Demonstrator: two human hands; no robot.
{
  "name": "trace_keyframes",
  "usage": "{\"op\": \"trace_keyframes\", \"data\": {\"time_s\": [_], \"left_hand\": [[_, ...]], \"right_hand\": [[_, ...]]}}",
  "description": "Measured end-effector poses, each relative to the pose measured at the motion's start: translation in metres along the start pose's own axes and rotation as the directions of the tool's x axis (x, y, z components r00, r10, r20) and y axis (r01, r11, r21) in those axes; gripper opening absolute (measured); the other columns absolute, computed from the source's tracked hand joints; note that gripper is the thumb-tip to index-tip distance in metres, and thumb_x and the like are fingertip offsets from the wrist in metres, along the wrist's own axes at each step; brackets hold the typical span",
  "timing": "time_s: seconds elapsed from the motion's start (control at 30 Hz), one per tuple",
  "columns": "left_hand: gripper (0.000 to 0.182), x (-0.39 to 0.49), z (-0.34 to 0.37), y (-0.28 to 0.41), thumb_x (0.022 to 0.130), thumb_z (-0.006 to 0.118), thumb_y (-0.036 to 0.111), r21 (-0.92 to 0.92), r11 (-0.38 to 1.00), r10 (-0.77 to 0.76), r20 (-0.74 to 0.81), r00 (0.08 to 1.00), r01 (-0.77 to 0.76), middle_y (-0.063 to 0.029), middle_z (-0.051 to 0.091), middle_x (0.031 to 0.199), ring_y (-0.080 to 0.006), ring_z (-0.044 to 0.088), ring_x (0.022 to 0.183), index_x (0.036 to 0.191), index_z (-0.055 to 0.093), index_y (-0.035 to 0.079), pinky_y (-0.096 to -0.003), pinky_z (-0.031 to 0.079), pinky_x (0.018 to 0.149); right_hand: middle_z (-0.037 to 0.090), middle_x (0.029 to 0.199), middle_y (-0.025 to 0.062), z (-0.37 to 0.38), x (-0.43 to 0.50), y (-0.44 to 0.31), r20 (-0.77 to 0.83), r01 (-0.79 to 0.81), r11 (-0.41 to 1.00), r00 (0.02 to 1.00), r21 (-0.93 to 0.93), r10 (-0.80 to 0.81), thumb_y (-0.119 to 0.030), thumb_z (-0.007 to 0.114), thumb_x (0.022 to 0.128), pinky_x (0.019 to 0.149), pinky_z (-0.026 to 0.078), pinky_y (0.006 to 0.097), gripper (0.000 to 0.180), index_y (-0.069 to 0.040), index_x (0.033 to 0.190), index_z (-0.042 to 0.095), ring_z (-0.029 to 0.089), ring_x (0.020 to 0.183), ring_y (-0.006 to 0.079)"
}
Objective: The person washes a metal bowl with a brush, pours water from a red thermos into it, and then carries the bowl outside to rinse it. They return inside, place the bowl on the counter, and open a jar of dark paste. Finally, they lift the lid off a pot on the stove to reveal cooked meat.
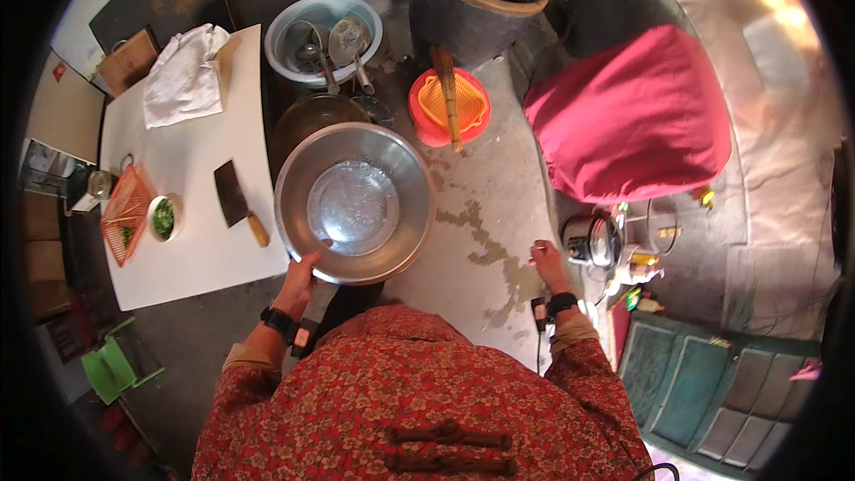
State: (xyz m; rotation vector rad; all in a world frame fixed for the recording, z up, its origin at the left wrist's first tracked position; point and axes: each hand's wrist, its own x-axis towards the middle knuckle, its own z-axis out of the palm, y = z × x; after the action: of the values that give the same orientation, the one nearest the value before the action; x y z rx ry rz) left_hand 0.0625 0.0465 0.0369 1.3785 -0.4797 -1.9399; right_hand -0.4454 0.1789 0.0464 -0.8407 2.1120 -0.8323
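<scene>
My left hand [302,277] grips the near left rim of a large stainless steel basin [414,214]. The inside of the basin looks wet and shiny, with a small brownish spot near its bottom edge. My right hand [548,263] is off to the right, apart from the basin, with its fingers partly curled and nothing plainly in them. Left of the basin, a cleaver [232,194] with a wooden handle lies on a white table, beside a small white bowl of chopped greens [163,217]. Beyond the basin is a dark round vessel [314,110], partly hidden.
A blue-grey basin [274,47] holds ladles and a strainer. A straw brush [447,97] lies across an orange basket in a red basin. Farther off stands a large dark vat [461,30]; a red cloth [628,120] covers something at right. The white table [194,274] also bears a cloth.
</scene>
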Motion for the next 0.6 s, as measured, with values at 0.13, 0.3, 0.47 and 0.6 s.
{"op": "trace_keyframes", "data": {"time_s": [0.13, 0.3, 0.47, 0.6], "left_hand": [[0.019, 0.041, -0.007, -0.001, 0.08, 0.054, 0.02, 0.07, 0.978, -0.184, -0.134, 0.974, 0.194, -0.0066, 0.063, 0.085, -0.0187, 0.062, 0.069, 0.094, 0.059, 0.007, -0.0322, 0.05, 0.052], [0.029, 0.082, 0.001, -0.011, 0.079, 0.056, 0.021, -0.055, 0.976, -0.218, -0.255, 0.942, 0.21, -0.0057, 0.062, 0.084, -0.0168, 0.061, 0.069, 0.104, 0.052, 0.006, -0.0302, 0.048, 0.048], [0.025, 0.11, 0.017, -0.024, 0.079, 0.056, 0.021, -0.147, 0.963, -0.264, -0.378, 0.887, 0.224, -0.0059, 0.062, 0.084, -0.0162, 0.061, 0.066, 0.099, 0.054, 0.005, -0.0281, 0.047, 0.047], [0.025, 0.127, 0.039, -0.033, 0.08, 0.056, 0.02, -0.264, 0.947, -0.295, -0.487, 0.822, 0.183, -0.0069, 0.062, 0.083, -0.0172, 0.061, 0.066, 0.099, 0.054, 0.005, -0.029, 0.049, 0.049]], "right_hand": [[0.059, 0.077, 0.0112, 0.027, 0.058, -0.023, 0.209, 0.0, 0.991, 0.978, -0.131, 0.028, -0.022, 0.058, 0.081, 0.058, 0.048, 0.0272, 0.031, 0.0, 0.102, 0.053, 0.059, 0.061, 0.0152], [0.061, 0.08, 0.0139, 0.066, 0.145, -0.036, 0.294, -0.008, 0.969, 0.952, -0.248, 0.083, -0.03, 0.058, 0.08, 0.061, 0.047, 0.0295, 0.038, 0.001, 0.101, 0.053, 0.06, 0.062, 0.0174], [0.059, 0.09, 0.0134, 0.114, 0.258, -0.036, 0.373, 0.177, 0.907, 0.928, -0.382, -0.024, -0.029, 0.058, 0.08, 0.063, 0.047, 0.0285, 0.042, 0.004, 0.105, 0.051, 0.06, 0.07, 0.0172], [0.06, 0.09, 0.0178, 0.161, 0.34, -0.042, 0.334, 0.088, 0.921, 0.941, -0.379, 0.048, -0.037, 0.061, 0.077, 0.073, 0.046, 0.0337, 0.051, 0.004, 0.106, 0.051, 0.059, 0.082, 0.0258]]}}
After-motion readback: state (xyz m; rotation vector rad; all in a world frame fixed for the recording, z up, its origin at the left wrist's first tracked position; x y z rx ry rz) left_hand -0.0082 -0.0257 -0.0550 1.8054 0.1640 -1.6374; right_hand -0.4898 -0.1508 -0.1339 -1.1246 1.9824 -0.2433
